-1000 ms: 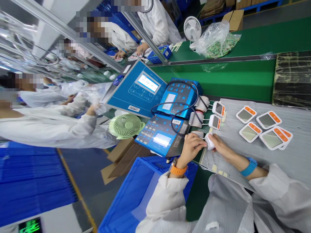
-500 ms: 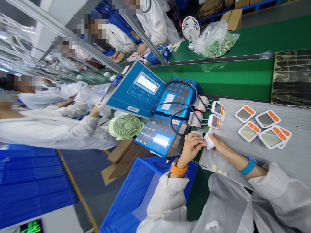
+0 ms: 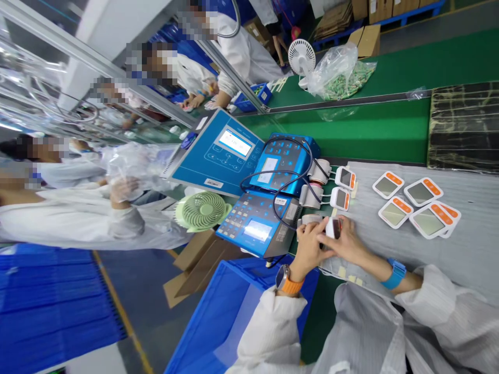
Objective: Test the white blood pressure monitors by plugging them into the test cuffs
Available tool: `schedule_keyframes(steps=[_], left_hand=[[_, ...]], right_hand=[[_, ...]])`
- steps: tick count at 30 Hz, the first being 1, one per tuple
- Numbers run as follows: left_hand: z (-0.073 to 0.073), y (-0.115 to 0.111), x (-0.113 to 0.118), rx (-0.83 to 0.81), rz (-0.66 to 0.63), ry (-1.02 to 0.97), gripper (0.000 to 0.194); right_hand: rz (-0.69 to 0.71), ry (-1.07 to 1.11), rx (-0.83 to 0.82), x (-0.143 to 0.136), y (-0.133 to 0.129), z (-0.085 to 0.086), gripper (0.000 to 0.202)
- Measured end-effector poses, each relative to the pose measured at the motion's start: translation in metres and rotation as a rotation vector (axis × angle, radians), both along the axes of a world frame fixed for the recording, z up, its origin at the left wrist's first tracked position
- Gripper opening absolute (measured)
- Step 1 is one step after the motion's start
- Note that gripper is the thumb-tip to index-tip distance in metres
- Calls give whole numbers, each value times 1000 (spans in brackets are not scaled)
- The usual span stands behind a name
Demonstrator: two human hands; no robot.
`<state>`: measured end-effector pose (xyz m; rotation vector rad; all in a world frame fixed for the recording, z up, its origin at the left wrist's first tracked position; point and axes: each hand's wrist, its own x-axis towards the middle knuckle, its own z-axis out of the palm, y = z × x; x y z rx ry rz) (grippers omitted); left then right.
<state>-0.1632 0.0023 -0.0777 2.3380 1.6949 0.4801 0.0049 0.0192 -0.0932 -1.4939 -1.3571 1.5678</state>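
Observation:
A small white display device (image 3: 332,227) with a dark screen stands tilted between my two hands. My left hand (image 3: 311,245), with an orange-strapped watch at the wrist, has its fingers closed on the device's left side. On the other side, my right hand (image 3: 350,243) grips it, a blue band around that wrist. Just beyond my hands, two similar white-and-orange devices, an upper one (image 3: 345,178) and a lower one (image 3: 340,199), lie joined by white leads to round white holders (image 3: 311,196). A further holder is partly hidden behind my left fingers.
Several larger white-and-orange display units (image 3: 395,212) lie on the grey mat (image 3: 390,265) to the right. Blue instruments (image 3: 249,221) with dark cables stand at left, near a green fan (image 3: 205,210). A blue crate (image 3: 218,291) sits below. Co-workers (image 3: 78,208) are across and left.
The device has been turned so its dark screen now shows. My left hand has come in against it, and both hands' fingers now meet around it. The view has shifted slightly.

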Motion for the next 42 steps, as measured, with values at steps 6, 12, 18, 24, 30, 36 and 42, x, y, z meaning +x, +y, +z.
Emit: schedule_keyframes(steps=[6, 12, 18, 24, 30, 36, 42], left_hand=[[-4, 19, -12, 73, -79, -79, 64], [10, 33, -16, -41, -115, 10, 75], [14, 36, -15, 54, -76, 52, 55], [50, 26, 40, 279, 126, -15, 69], [67, 70, 246, 8, -530, -285, 54], [35, 133, 408, -308, -637, -114, 84], [18, 151, 424, -245, -797, -186, 71]], right_hand=[[260, 131, 105, 35, -7, -13, 108], [351, 68, 285, 44, 0, -11, 69], [490, -8, 337, 106, -22, 40, 59], [-547, -578, 503, 309, -39, 60, 29], [-548, -928, 572, 434, 17, -6, 38], [-618, -894, 630, 427, 21, -33, 33], [-698, -777, 646, 416, 16, -33, 33]])
